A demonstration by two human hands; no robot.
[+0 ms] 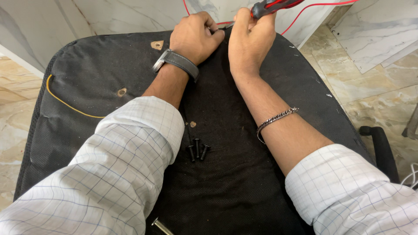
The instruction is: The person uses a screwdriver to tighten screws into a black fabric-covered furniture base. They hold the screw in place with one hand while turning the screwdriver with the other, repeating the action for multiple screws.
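Both hands work a screwdriver at the far edge of an upturned black chair seat.

Head view: the right hand [250,39] has its grip closed round a screwdriver [272,6] with a red and black handle; its long axis runs from upper right down to lower left, tip pointing toward the left hand [193,37]. The left hand's grip is curled narrow at the tip, what it pinches hidden. The seat [87,78] lies flat beneath both forearms. Three black screws [197,151] lie together between the arms, heads toward the person. One brass-coloured bolt [161,226] sits at the near edge.
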